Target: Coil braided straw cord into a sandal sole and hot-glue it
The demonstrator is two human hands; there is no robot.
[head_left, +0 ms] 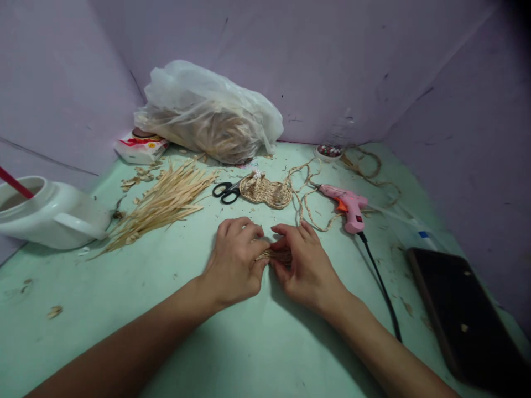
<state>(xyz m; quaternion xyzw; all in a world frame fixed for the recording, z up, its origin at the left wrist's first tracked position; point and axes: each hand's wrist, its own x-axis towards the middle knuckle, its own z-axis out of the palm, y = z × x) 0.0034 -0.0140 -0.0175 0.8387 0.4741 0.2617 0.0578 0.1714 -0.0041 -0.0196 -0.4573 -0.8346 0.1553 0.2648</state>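
My left hand [238, 257] and my right hand [302, 262] meet low over the table, both closed on a small woven straw piece [280, 255]. Fingers and thumbs pinch it from either side, and most of it is hidden behind them. Just beyond lies a flat, sole-shaped piece of coiled straw braid [265, 190] with a small pale ornament on its left part. Black-handled scissors [227, 192] rest against its left end. From its right side a loose braided cord [305, 207] trails toward a pink glue gun [344, 202].
A bundle of dry straw [166, 196] lies left, beside a tipped white plastic jug [53, 213]. Behind stand a tissue pack [141, 149], a plastic bag of fibre [215, 121] and a dish of beads [329, 153]. The glue gun's cable [379, 287] runs near a dark phone [464, 320].
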